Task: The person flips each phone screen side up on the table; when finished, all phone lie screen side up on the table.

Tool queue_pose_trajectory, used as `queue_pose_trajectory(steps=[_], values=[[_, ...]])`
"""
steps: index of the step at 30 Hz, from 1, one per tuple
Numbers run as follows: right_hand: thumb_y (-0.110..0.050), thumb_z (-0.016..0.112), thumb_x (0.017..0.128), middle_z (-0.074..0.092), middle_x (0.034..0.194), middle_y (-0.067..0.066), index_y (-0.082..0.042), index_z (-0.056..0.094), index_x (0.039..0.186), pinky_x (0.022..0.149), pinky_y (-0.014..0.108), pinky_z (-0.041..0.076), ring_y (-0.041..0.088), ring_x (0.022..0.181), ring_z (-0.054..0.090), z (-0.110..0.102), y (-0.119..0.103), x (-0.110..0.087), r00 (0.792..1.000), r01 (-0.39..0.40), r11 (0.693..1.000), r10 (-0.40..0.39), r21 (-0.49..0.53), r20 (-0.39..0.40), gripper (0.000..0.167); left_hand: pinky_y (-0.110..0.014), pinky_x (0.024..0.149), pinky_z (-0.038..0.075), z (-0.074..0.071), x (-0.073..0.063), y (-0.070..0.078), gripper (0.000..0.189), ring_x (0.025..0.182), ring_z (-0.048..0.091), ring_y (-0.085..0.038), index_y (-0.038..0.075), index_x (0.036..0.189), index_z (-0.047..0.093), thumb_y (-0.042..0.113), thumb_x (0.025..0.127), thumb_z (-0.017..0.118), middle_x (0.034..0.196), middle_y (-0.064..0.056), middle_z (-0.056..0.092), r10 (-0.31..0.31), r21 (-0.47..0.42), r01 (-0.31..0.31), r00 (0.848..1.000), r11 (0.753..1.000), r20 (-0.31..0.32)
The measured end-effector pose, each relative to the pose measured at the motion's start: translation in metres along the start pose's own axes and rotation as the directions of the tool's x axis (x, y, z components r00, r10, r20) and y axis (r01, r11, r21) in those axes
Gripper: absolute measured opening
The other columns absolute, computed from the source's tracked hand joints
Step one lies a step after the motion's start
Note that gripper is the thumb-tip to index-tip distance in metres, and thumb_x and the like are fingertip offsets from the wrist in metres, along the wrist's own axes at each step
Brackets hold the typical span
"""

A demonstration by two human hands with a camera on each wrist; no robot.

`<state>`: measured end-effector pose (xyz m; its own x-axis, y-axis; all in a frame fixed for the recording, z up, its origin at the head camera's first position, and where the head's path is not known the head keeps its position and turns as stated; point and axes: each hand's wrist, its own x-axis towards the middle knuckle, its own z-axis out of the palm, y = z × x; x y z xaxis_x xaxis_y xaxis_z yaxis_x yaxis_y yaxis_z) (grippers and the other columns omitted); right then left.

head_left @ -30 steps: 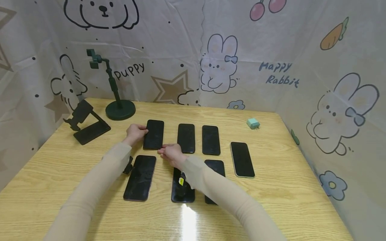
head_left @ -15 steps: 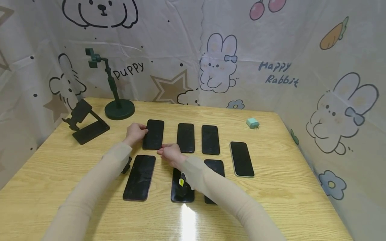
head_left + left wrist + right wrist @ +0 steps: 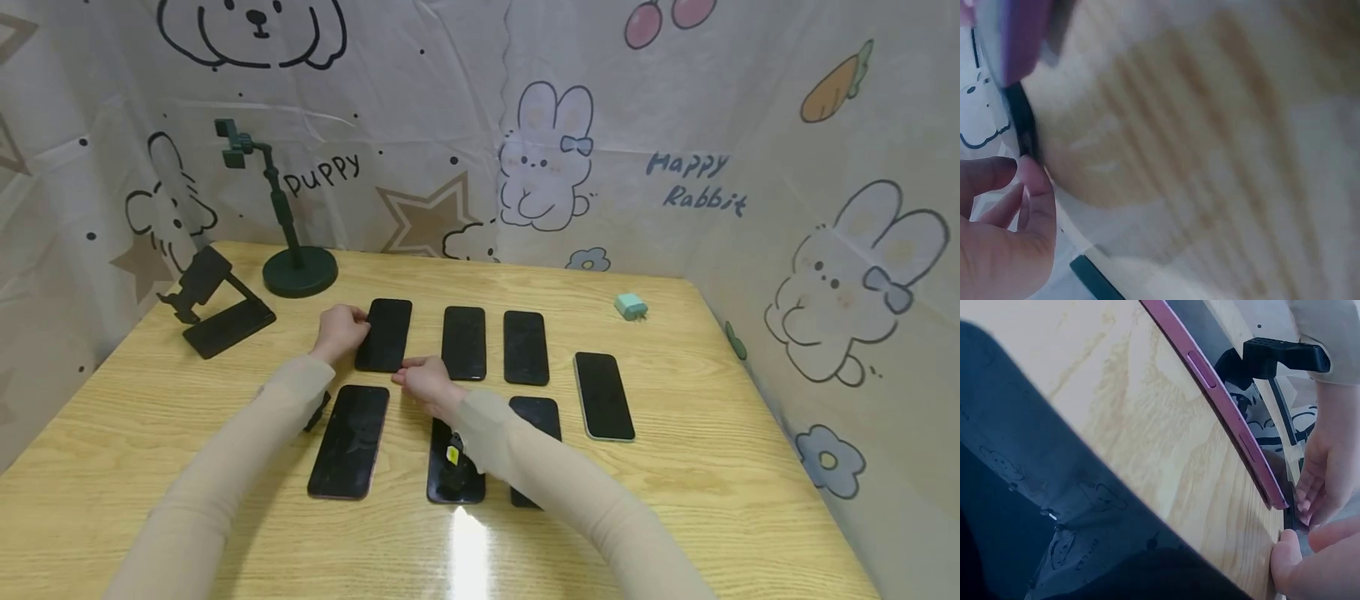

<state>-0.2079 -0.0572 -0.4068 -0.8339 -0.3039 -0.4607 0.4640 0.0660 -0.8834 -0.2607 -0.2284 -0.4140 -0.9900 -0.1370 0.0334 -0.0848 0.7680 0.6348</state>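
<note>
A black smartphone (image 3: 386,335) lies face up at the left of the back row, turned slightly clockwise. My left hand (image 3: 339,333) pinches its left edge; in the left wrist view, thumb and forefinger of the left hand (image 3: 1013,244) meet at a thin dark edge. At the phone's lower right corner, my right hand (image 3: 431,385) touches with extended fingers. The right wrist view has the right hand (image 3: 1322,569) close to the phone's near end. In front lies a pink-framed smartphone (image 3: 348,442). Another phone (image 3: 453,483) is partly hidden under my right forearm.
Two more phones (image 3: 464,343) continue the back row. A white-edged phone (image 3: 603,397) lies to the right, and one (image 3: 535,417) is partly behind my right sleeve. Back left stand a green phone stand (image 3: 300,273) and a black folding stand (image 3: 228,327). A mint charger (image 3: 631,307) sits back right.
The top of the back-left phone has swung slightly to the right, with my left hand following it. My right hand has stayed almost still at the corner.
</note>
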Motion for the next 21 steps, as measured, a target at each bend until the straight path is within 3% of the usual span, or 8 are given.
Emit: queue_pose_trajectory(steps=[3, 6, 14, 21], values=[[0.014, 0.038, 0.089, 0.050, 0.137, 0.022, 0.005, 0.041, 0.140, 0.055, 0.017, 0.031, 0.028, 0.127, 0.050, -0.0002, -0.0012, -0.0013, 1.000, 0.008, 1.000, -0.008, -0.007, 0.002, 0.052, -0.043, 0.086, 0.051, 0.0003, -0.0010, 0.0003, 0.031, 0.094, 0.064, -0.036, -0.010, 0.113, 0.064, 0.008, 0.092, 0.053, 0.108, -0.026, 0.067, 0.001, -0.012, -0.001, 1.000, 1.000, -0.008], [0.012, 0.039, 0.090, 0.051, 0.137, 0.021, 0.004, 0.042, 0.140, 0.056, 0.017, 0.032, 0.028, 0.127, 0.050, -0.0009, -0.0027, -0.0014, 1.000, 0.012, 0.999, -0.012, -0.032, -0.002, 0.051, -0.039, 0.077, 0.053, 0.0005, -0.0006, 0.0001, 0.030, 0.085, 0.065, -0.033, -0.010, 0.114, 0.064, 0.008, 0.093, 0.053, 0.106, -0.026, 0.067, -0.015, -0.028, 0.015, 1.000, 0.999, 0.000], [0.011, 0.041, 0.092, 0.051, 0.137, 0.020, 0.004, 0.042, 0.140, 0.067, 0.019, 0.039, 0.028, 0.128, 0.049, -0.0010, -0.0043, -0.0008, 1.000, 0.015, 0.998, -0.015, -0.055, -0.002, 0.049, -0.046, 0.094, 0.047, -0.0021, -0.0012, 0.0028, 0.032, 0.108, 0.059, -0.038, -0.008, 0.117, 0.062, 0.012, 0.095, 0.051, 0.117, -0.025, 0.063, -0.053, 0.013, 0.053, 0.998, 0.999, 0.032], [0.006, 0.044, 0.095, 0.052, 0.136, 0.020, 0.005, 0.042, 0.140, 0.075, 0.021, 0.040, 0.029, 0.130, 0.048, 0.0020, -0.0002, -0.0021, 0.999, 0.038, 0.992, -0.038, -0.118, 0.001, 0.045, -0.046, 0.094, 0.047, -0.0034, -0.0041, -0.0002, 0.033, 0.106, 0.059, -0.037, -0.009, 0.117, 0.061, 0.013, 0.095, 0.051, 0.115, -0.025, 0.064, -0.057, 0.016, 0.057, 0.997, 0.998, 0.045]])
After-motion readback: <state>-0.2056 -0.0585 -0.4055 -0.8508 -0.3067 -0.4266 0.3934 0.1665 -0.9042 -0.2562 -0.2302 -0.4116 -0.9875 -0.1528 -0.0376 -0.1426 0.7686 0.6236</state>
